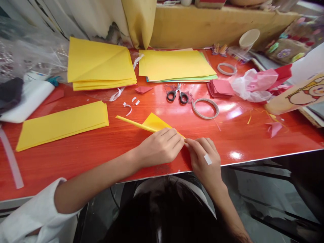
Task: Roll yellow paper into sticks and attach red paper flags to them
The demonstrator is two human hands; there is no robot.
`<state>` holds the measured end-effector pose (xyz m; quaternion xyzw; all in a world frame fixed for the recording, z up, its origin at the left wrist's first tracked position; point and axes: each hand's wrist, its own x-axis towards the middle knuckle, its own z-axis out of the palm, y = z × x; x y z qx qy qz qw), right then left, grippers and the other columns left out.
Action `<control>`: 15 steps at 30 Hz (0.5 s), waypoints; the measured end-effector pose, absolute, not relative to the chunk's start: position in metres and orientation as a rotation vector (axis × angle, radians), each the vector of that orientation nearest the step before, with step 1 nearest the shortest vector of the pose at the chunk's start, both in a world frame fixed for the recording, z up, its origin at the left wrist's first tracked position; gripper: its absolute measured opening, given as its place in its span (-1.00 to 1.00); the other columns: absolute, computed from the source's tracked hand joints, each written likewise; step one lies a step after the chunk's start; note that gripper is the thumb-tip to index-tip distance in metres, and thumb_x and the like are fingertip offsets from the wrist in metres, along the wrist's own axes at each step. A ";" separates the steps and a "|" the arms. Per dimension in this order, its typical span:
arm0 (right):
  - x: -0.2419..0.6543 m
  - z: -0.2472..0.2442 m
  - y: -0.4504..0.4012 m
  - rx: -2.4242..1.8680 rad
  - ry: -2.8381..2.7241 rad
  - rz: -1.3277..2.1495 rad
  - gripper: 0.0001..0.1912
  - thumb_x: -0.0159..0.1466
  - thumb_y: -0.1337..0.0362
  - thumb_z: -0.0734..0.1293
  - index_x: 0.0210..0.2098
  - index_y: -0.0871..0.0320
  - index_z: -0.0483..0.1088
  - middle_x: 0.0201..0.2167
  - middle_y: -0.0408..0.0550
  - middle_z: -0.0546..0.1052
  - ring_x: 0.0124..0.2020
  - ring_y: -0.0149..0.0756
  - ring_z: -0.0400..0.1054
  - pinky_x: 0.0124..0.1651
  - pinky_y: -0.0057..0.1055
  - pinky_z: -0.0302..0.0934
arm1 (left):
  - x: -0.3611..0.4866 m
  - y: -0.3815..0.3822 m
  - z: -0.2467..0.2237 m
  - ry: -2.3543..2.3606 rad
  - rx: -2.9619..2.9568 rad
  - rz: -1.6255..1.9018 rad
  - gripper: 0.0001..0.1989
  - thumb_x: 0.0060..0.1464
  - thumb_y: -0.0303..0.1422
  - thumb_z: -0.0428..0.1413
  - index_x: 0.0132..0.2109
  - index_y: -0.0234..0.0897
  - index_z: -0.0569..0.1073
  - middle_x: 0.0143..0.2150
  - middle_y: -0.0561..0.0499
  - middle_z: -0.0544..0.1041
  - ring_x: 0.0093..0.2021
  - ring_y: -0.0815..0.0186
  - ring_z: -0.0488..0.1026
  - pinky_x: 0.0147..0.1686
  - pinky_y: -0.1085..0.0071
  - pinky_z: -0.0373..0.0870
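A yellow paper sheet (pixel 155 122), partly rolled into a thin tube at its left end, lies near the table's front edge. My left hand (pixel 163 145) is closed over the middle of it, the fingers wrapped round the rolled part. Beside it, my right hand (pixel 205 157) pinches the paper's right tip between thumb and forefinger. A small white piece of tape (pixel 208 159) sticks to the back of my right hand. The fingers hide the middle of the roll.
On the red table (pixel 121 152) are black-handled scissors (pixel 178 94), a tape roll (pixel 205 108), another tape roll (pixel 227 69), yellow strips (pixel 63 125), yellow sheets (pixel 101 64), more stacked sheets (pixel 174 65) and red paper pieces (pixel 220 88). A printed cup (pixel 298 94) stands right.
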<state>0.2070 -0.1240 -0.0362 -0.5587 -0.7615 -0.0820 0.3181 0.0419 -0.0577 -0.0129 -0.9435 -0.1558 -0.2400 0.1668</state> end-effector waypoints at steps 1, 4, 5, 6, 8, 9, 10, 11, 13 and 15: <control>0.207 -0.036 -0.124 -1.457 -2.003 -0.187 -0.87 0.25 0.43 0.23 -0.21 0.21 0.36 -0.46 -0.06 0.39 -0.40 -0.33 0.18 -0.30 -0.36 0.16 | 0.042 -0.058 -0.013 -0.442 -2.675 -0.687 -0.86 0.15 -0.50 -0.02 -0.26 -0.44 0.43 -0.37 -0.06 0.49 -0.34 0.28 0.41 -0.29 0.37 0.37; 0.207 -0.037 -0.124 -1.437 -1.985 -0.142 -0.85 0.25 0.43 0.24 -0.19 0.18 0.34 -0.39 -0.04 0.43 -0.35 -0.32 0.23 -0.27 -0.38 0.19 | 0.043 -0.059 -0.014 -0.455 -2.650 -0.677 -0.86 0.14 -0.50 -0.01 -0.23 -0.46 0.44 -0.40 -0.05 0.48 -0.37 0.28 0.41 -0.33 0.37 0.36; 0.207 -0.037 -0.124 -1.439 -1.979 -0.147 -0.86 0.25 0.44 0.23 -0.20 0.17 0.34 -0.40 -0.05 0.43 -0.36 -0.32 0.22 -0.29 -0.38 0.19 | 0.043 -0.059 -0.014 -0.461 -2.648 -0.671 -0.86 0.14 -0.50 0.00 -0.23 -0.46 0.44 -0.41 -0.04 0.47 -0.38 0.28 0.40 -0.33 0.37 0.35; 0.207 -0.037 -0.124 -1.442 -1.975 -0.157 -0.86 0.25 0.45 0.22 -0.21 0.16 0.34 -0.41 -0.06 0.42 -0.37 -0.33 0.22 -0.30 -0.38 0.18 | 0.044 -0.060 -0.015 -0.465 -2.646 -0.670 -0.86 0.14 -0.50 0.00 -0.23 -0.45 0.44 -0.41 -0.03 0.47 -0.38 0.28 0.40 -0.34 0.37 0.35; 0.206 -0.038 -0.124 -1.449 -1.970 -0.184 -0.87 0.26 0.45 0.22 -0.23 0.16 0.34 -0.45 -0.07 0.40 -0.40 -0.33 0.19 -0.33 -0.38 0.16 | 0.044 -0.061 -0.015 -0.477 -2.642 -0.681 -0.86 0.15 -0.49 -0.01 -0.25 -0.44 0.44 -0.40 -0.03 0.47 -0.37 0.28 0.40 -0.34 0.37 0.34; 0.206 -0.038 -0.123 -1.452 -1.965 -0.197 -0.88 0.26 0.45 0.22 -0.24 0.16 0.34 -0.46 -0.07 0.40 -0.41 -0.33 0.19 -0.34 -0.38 0.15 | 0.044 -0.061 -0.015 -0.480 -2.642 -0.688 -0.86 0.15 -0.49 -0.01 -0.25 -0.43 0.44 -0.38 -0.03 0.48 -0.36 0.28 0.40 -0.33 0.38 0.34; 0.206 -0.038 -0.123 -1.456 -1.960 -0.206 -0.88 0.26 0.45 0.22 -0.25 0.16 0.34 -0.47 -0.08 0.39 -0.42 -0.33 0.18 -0.35 -0.38 0.15 | 0.044 -0.061 -0.015 -0.483 -2.643 -0.694 -0.86 0.15 -0.49 -0.01 -0.24 -0.43 0.43 -0.37 -0.03 0.49 -0.35 0.28 0.41 -0.32 0.38 0.34; 0.206 -0.038 -0.123 -1.461 -1.954 -0.211 -0.89 0.26 0.44 0.22 -0.26 0.16 0.34 -0.48 -0.08 0.38 -0.42 -0.33 0.18 -0.35 -0.38 0.14 | 0.044 -0.061 -0.015 -0.487 -2.646 -0.696 -0.86 0.16 -0.49 -0.02 -0.24 -0.42 0.43 -0.36 -0.03 0.49 -0.34 0.29 0.41 -0.32 0.38 0.34; 0.205 -0.038 -0.123 -1.469 -1.952 -0.217 -0.90 0.25 0.44 0.23 -0.27 0.16 0.34 -0.48 -0.08 0.38 -0.42 -0.33 0.18 -0.35 -0.38 0.15 | 0.043 -0.061 -0.014 -0.494 -2.649 -0.693 -0.86 0.16 -0.49 -0.03 -0.24 -0.42 0.42 -0.35 -0.03 0.49 -0.33 0.29 0.42 -0.31 0.38 0.34; 0.205 -0.037 -0.123 -1.465 -1.958 -0.215 -0.90 0.24 0.44 0.24 -0.26 0.17 0.34 -0.47 -0.07 0.39 -0.41 -0.33 0.19 -0.33 -0.37 0.16 | 0.043 -0.061 -0.014 -0.503 -2.644 -0.686 -0.86 0.16 -0.49 -0.03 -0.26 -0.41 0.42 -0.36 -0.02 0.49 -0.35 0.29 0.42 -0.33 0.38 0.34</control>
